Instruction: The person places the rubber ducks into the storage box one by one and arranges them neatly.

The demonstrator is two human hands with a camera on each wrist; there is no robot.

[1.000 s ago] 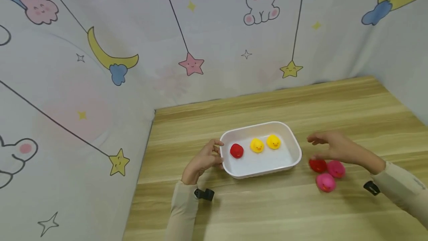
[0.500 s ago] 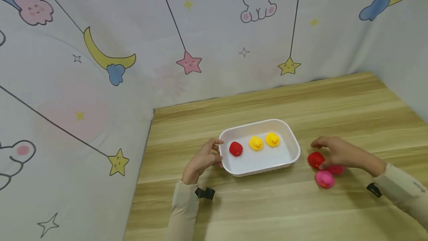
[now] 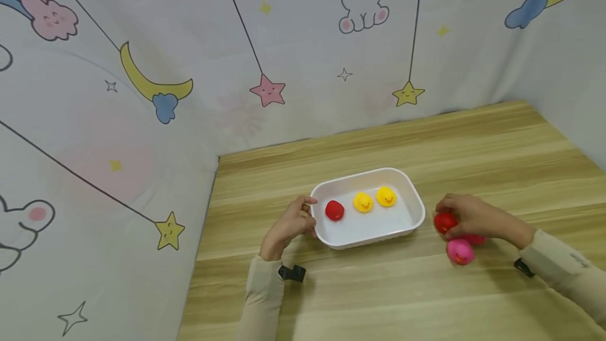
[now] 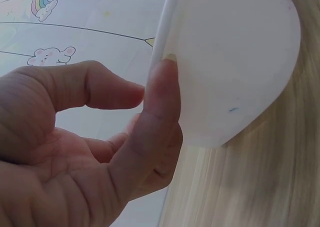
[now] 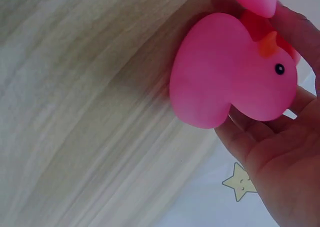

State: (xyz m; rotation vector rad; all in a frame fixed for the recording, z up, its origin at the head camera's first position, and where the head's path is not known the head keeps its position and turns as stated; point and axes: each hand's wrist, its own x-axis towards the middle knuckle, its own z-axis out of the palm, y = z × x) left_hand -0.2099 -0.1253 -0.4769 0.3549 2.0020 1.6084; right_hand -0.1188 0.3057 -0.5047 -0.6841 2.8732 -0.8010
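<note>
At the left end of the white tray [image 3: 366,238], my left hand [image 3: 289,228] grips the rim, fingertips on it; the left wrist view shows the hand [image 4: 115,132] with curled fingers against the tray wall [image 4: 235,52]. My right hand [image 3: 478,217] holds a red duck [image 3: 445,222] between thumb and fingers, right of the tray. A pink duck [image 3: 461,252] sits just below, and another pink one [image 3: 475,239] is partly hidden under the hand. In the right wrist view, a pink duck [image 5: 210,69] covers part of the hand [image 5: 290,162] and the red duck [image 5: 254,26].
Inside the tray are a red object [image 3: 334,210] at the left and two yellow ducks, one [image 3: 363,202] near the middle, the other [image 3: 386,197] further right. A patterned cloth wall [image 3: 303,41] borders the wooden table [image 3: 379,293] at the back and left.
My right hand has come down and closed around the red duck, which has shifted slightly left. The left hand stays at the tray. The head view has moved a little.
</note>
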